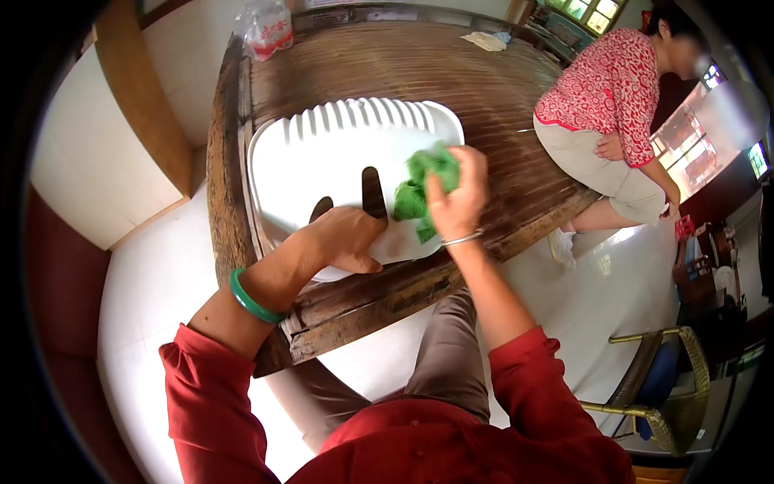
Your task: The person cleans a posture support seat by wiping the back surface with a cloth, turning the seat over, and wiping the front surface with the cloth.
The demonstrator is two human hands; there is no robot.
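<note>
Cloth (410,200) inside right grip (462,198)

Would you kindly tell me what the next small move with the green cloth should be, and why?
Probably draw the green cloth across the white plastic piece toward its middle: the right hand holds the cloth bunched over the piece's right side, while the left hand rests at the near edge, seemingly steadying it.

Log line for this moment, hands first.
left hand: on white plastic | right hand: gripping green cloth | cloth: bunched, over plastic | plastic: on slatted platform
</note>
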